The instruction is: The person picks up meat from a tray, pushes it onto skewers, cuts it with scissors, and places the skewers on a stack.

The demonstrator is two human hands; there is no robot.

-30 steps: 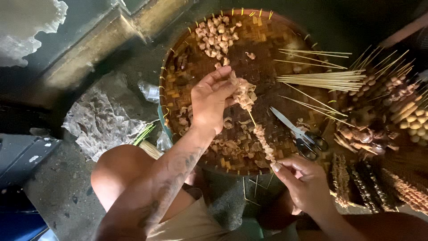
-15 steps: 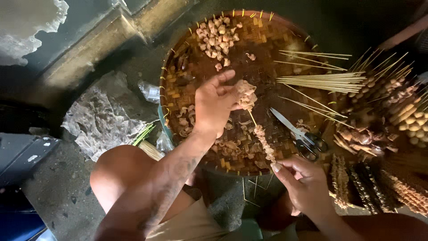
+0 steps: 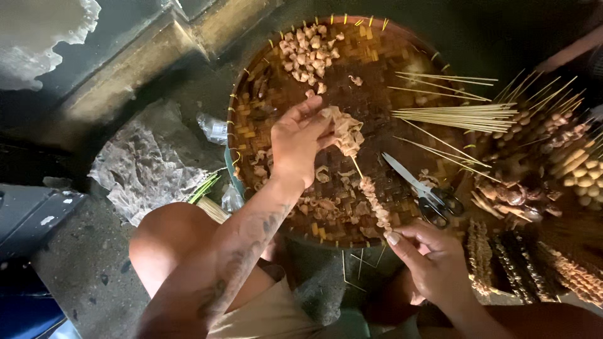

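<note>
My left hand [image 3: 300, 143] pinches a pale strip of raw meat [image 3: 347, 130] over a round woven bamboo tray [image 3: 251, 125]. The meat sits on the tip of a thin bamboo skewer [image 3: 370, 194] that carries more pieces lower down. My right hand [image 3: 430, 260] grips the skewer's lower end near the tray's front rim. Loose meat pieces [image 3: 326, 204] lie on the tray under my hands, and another heap of pale meat chunks [image 3: 304, 53] lies at the far side.
Bare bamboo sticks [image 3: 458, 116] are bundled on the tray's right side, with scissors [image 3: 427, 194] beside them. Finished skewers [image 3: 553, 157] are piled at the right. Crumpled plastic [image 3: 147, 166] lies on the concrete floor at left. My bare knee [image 3: 169, 242] is below.
My left hand has slid the meat strip slightly further onto the skewer tip. The right hand keeps holding the skewer in the same place.
</note>
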